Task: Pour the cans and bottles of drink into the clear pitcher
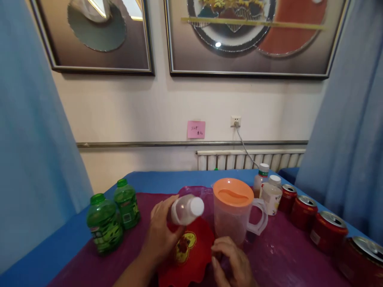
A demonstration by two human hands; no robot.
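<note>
one held bottle (182, 211): in the person's left hand (160, 229), about the upper edge of the red mat (200, 247), left of the pitcher (229, 223) and apart from it.
white cap (196, 206): on the held bottle, turned to the right; the bottle looks tilted, and its base is hidden.
progress: taking hold of one bottle looks done; its cap is not off, and the bottle does not stand free on the tabletop (167, 179).
pitcher: upright, with its orange lid (233, 191) on and its handle to the right; no hand is on it.
green bottles: two, one nearer (103, 227) and one farther (127, 205), both upright and capped at the left, clear of either hand.
other white-capped bottles: two, one nearer (271, 197) and one farther (261, 177), upright to the right of the pitcher, not in hand.
red cans: four in a row along the right side, the second from the front (329, 235) among them, all upright and out of either hand.
left grip: closed around the held bottle's body, fingers beyond it and thumb on the near side, forearm rising from the bottom.
right grip: the right hand (233, 259) is low, fingers bent, by the mat's right edge, in front of the pitcher; whether it pinches the edge cannot be told.
</note>
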